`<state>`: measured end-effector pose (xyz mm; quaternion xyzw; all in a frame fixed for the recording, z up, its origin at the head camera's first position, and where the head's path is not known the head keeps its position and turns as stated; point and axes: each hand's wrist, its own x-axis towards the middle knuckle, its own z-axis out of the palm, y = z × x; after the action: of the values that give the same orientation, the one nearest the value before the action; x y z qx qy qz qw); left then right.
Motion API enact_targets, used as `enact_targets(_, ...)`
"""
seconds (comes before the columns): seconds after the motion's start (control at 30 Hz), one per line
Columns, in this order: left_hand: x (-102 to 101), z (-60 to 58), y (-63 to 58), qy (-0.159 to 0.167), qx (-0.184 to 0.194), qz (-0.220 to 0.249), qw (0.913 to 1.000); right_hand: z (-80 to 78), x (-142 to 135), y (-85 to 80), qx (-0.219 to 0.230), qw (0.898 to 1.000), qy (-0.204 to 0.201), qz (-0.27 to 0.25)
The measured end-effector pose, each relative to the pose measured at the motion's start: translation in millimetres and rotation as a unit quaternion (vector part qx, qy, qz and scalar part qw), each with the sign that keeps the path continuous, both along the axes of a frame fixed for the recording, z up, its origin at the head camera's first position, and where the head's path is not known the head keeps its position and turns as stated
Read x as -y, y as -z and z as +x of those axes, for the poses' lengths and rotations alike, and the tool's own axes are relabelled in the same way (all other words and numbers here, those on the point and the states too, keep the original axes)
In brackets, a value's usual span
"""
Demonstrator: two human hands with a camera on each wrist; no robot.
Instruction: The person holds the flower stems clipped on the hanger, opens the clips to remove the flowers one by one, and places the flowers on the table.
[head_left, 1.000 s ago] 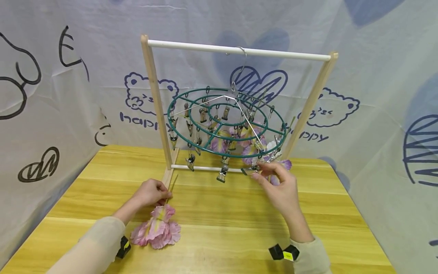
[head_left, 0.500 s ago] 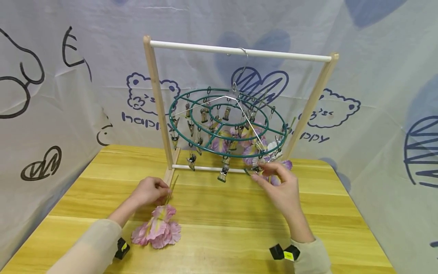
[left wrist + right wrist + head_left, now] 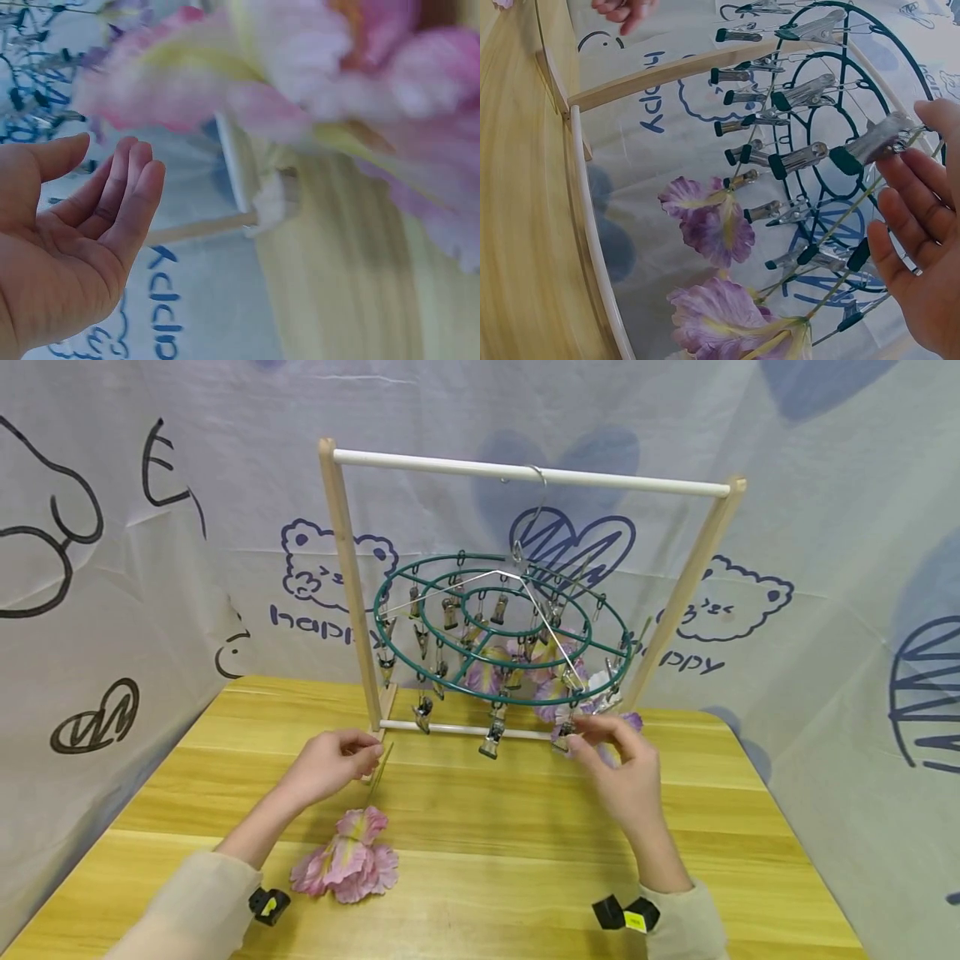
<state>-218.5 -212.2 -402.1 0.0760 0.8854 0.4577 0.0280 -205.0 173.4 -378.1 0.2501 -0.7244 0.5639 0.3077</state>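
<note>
A pink artificial flower (image 3: 347, 864) lies on the wooden table (image 3: 510, 827), its green stem (image 3: 378, 772) pointing up toward the rack. It fills the left wrist view as a blur (image 3: 322, 60). My left hand (image 3: 362, 753) hovers beside the stem's top; its fingers (image 3: 127, 180) look relaxed with nothing between them. My right hand (image 3: 583, 739) pinches a metal clip (image 3: 564, 729) at the front right of the round green clip hanger (image 3: 517, 702). The right wrist view shows that clip (image 3: 874, 141) between my fingers (image 3: 904, 184). Purple flowers (image 3: 716, 221) hang from other clips.
The hanger hooks onto the white rod (image 3: 525, 471) of a wooden-posted rack (image 3: 341, 577) at the table's back. Several bare clips (image 3: 491, 739) dangle along the ring's front and left. A printed cloth backdrop (image 3: 187, 527) closes in the table on three sides.
My left hand has risen a little from the table while the pink flower stayed where it lay. My right hand has crept slightly up and left on the clip.
</note>
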Motion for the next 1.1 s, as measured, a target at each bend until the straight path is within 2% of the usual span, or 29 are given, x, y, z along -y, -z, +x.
enact_targets(0.27, -25.9, 18.9, -19.8, 0.003, -0.059, 0.010, 0.9982, -2.6, -3.8, -1.8, -0.062, 0.996, -0.022, -0.058)
enact_targets(0.43, -41.7, 30.7, -25.4, -0.004, -0.094, 0.029, 0.9952, 2.1, -5.8, -5.3, -0.059, 0.994, 0.015, -0.095)
enact_targets(0.6, -57.8, 40.0, -28.1, -0.009, -0.109, 0.081, 0.9906, 2.9, -14.7, -5.8, -0.060, 0.989, 0.032, -0.130)
enact_targets(0.77, -72.6, 47.5, -29.1, -0.016, -0.107, 0.133, 0.9852, -1.1, -27.1, -6.2, -0.060, 0.986, 0.030, -0.156)
enact_targets(0.87, -82.1, 51.1, -29.1, -0.026, -0.101, 0.147, 0.9837, -4.6, -35.2, -7.6, -0.057, 0.985, 0.034, -0.158)
enact_targets(1.03, -99.1, 54.6, -23.3, -0.025, -0.084, 0.152, 0.9846, -10.6, -48.1, -9.4, -0.039, 0.988, 0.070, -0.133)
enact_targets(1.1, -105.7, 55.0, -19.3, -0.017, -0.078, 0.151, 0.9854, -13.9, -52.8, -9.5, -0.032, 0.990, 0.089, -0.107)
